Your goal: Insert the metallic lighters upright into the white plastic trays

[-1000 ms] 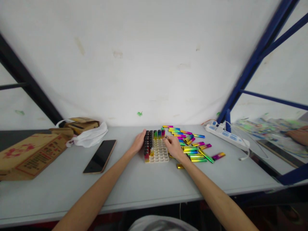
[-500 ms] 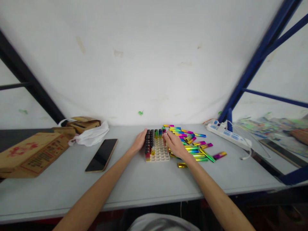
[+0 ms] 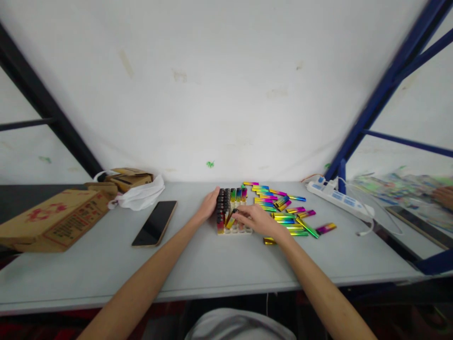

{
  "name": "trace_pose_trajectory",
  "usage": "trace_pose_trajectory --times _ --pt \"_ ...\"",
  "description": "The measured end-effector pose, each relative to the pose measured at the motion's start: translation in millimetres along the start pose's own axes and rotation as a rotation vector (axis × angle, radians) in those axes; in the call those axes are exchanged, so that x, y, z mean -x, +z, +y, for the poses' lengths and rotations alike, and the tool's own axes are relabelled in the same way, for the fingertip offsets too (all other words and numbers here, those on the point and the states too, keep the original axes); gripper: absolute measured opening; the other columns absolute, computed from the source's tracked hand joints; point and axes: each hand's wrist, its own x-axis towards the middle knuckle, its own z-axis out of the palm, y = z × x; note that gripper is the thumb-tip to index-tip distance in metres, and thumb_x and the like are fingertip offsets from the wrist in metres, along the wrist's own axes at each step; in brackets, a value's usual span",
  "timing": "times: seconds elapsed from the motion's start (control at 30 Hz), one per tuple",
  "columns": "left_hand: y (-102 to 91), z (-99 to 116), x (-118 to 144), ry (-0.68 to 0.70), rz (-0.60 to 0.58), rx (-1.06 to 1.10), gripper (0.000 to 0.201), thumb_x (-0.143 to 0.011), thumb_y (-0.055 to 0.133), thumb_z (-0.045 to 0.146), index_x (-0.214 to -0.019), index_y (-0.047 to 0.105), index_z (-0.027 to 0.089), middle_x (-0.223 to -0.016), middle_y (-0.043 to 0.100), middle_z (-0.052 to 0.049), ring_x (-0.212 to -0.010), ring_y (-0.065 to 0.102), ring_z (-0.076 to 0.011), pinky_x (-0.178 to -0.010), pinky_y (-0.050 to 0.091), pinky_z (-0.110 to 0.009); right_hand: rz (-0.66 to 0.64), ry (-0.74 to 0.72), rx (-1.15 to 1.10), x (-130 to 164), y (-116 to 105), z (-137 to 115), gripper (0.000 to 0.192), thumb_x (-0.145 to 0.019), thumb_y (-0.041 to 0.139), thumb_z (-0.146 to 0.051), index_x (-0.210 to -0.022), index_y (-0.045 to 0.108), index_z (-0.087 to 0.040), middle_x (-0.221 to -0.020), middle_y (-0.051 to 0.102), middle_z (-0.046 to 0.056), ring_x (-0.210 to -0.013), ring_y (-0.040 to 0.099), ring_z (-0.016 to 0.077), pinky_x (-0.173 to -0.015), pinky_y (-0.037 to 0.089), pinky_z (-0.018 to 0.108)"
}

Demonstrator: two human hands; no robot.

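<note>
We hold a lighter (image 3: 230, 221) in the closed fingers of our right hand (image 3: 256, 220), over the near end of the tray (image 3: 236, 230); its long axis leans, top to the far right. Half a second ago this hand was at the tray's far end. Our left hand (image 3: 209, 208) cups the tray's left side. Loose lighters (image 3: 283, 212) lie right. The carton (image 3: 53, 221) print is unreadable.

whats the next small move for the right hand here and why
Probably tip the tilted lighter upright and press it into an open slot. The right hand holds it slanted over the white tray, beside the filled rows, while the left hand steadies the tray's left edge.
</note>
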Motion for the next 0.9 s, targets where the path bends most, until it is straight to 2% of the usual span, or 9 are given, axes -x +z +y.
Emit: trace_pose_trajectory --times 0.13,0.27,0.33,0.43,0.5,0.63,0.7,0.8,0.9 --pt "0.2 -2 -1 0.006 0.002 -0.010 0.081 -0.085 0.035 0.088 -0.083 0.070 0.015 -0.089 0.076 -0.010 -0.091 0.064 -0.0280 -0.092 0.049 -0.039 -0.028 -0.033 0.184 -2 3 1 0.038 -0.108 0.046 -0.047 -0.087 0.061 -0.019 -0.076 0.071 0.004 -0.070 0.065 0.0180 -0.066 0.041 0.027" --pt "0.6 -3 -2 0.020 0.033 -0.008 0.079 -0.085 0.036 0.088 -0.083 0.070 0.016 -0.091 0.076 -0.009 -0.094 0.064 -0.0281 -0.094 0.049 -0.039 -0.041 -0.071 0.381 -6 9 -6 0.032 -0.108 0.047 -0.043 -0.101 0.064 -0.017 -0.095 0.074 0.009 -0.081 0.067 0.0197 -0.069 0.041 0.028" --pt "0.6 -4 -3 0.010 0.049 -0.020 0.081 -0.083 0.036 0.090 -0.081 0.070 0.017 -0.090 0.076 -0.010 -0.093 0.064 -0.0285 -0.094 0.049 -0.040 -0.039 -0.060 0.428 -7 12 -10 0.031 -0.107 0.049 -0.043 -0.101 0.065 -0.017 -0.097 0.075 0.010 -0.081 0.067 0.0194 -0.069 0.040 0.027" --pt "-0.3 -7 -5 -0.011 0.051 -0.033 0.086 -0.080 0.033 0.094 -0.081 0.070 0.016 -0.088 0.075 -0.011 -0.091 0.064 -0.0289 -0.094 0.049 -0.041 -0.002 -0.048 0.346 -6 10 -12 0.036 -0.104 0.054 -0.049 -0.091 0.065 -0.018 -0.085 0.072 0.005 -0.073 0.063 0.0161 -0.065 0.038 0.025" --pt "-1.2 -10 -6 -0.014 0.044 -0.030 0.088 -0.080 0.032 0.094 -0.081 0.071 0.016 -0.087 0.076 -0.011 -0.091 0.064 -0.0292 -0.093 0.049 -0.042 0.069 -0.042 0.240 -5 0 -6 0.039 -0.104 0.053 -0.051 -0.085 0.064 -0.018 -0.076 0.069 0.001 -0.066 0.060 0.0139 -0.062 0.037 0.024" --pt "-2.4 -12 -6 -0.010 0.045 -0.039 0.086 -0.081 0.034 0.094 -0.079 0.071 0.017 -0.086 0.076 -0.011 -0.091 0.065 -0.0299 -0.094 0.049 -0.042 0.362 0.073 0.266 -14 -36 27 0.041 -0.110 0.042 -0.040 -0.085 0.065 -0.018 -0.075 0.068 0.002 -0.068 0.060 0.0149 -0.068 0.040 0.026" --pt "-2.7 -10 -5 -0.009 0.037 -0.029 0.085 -0.081 0.034 0.093 -0.081 0.071 0.017 -0.088 0.076 -0.010 -0.093 0.065 -0.0299 -0.095 0.049 -0.042 0.406 0.155 0.360 -26 -57 51 0.028 -0.107 0.048 -0.031 -0.095 0.069 -0.016 -0.086 0.073 0.006 -0.078 0.064 0.0172 -0.075 0.044 0.026" --pt "-3.0 -3 -3 -0.013 0.002 -0.013 0.086 -0.081 0.033 0.094 -0.082 0.071 0.017 -0.088 0.077 -0.010 -0.094 0.065 -0.0300 -0.095 0.049 -0.041 0.260 0.269 0.523 -51 -76 86 0.024 -0.104 0.050 -0.017 -0.112 0.071 -0.011 -0.113 0.075 0.015 -0.104 0.067 0.0208 -0.094 0.045 0.029" --pt "-3.3 1 -2 -0.030 0.004 -0.021 0.088 -0.078 0.032 0.096 -0.080 0.070 0.017 -0.088 0.077 -0.011 -0.093 0.066 -0.0308 -0.095 0.050 -0.042 0.157 0.273 0.539 -73 -76 110 0.024 -0.102 0.054 -0.017 -0.116 0.072 -0.010 -0.122 0.073 0.017 -0.113 0.066 0.0218 -0.101 0.044 0.028"
